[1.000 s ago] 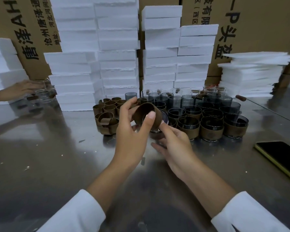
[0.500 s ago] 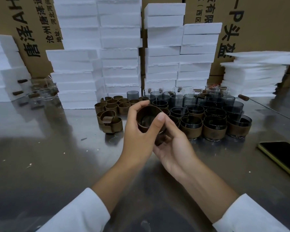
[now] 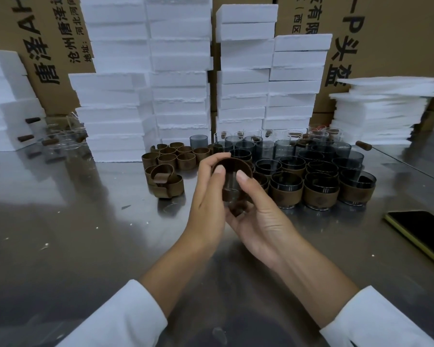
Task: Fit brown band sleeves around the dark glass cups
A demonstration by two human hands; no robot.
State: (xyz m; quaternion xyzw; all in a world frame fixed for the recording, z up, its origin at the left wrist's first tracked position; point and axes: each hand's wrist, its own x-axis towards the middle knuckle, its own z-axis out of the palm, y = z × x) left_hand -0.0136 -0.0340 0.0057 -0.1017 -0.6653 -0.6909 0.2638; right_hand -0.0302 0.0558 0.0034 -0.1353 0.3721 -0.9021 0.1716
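Left hand (image 3: 208,196), right hand (image 3: 258,221), gripping cup (image 3: 232,187) (sleeve (image 3: 236,163) on)

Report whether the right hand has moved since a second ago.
Yes. The right hand rose slightly toward the front row of sleeved cups; its thumb now presses the rim of the brown band sleeve.
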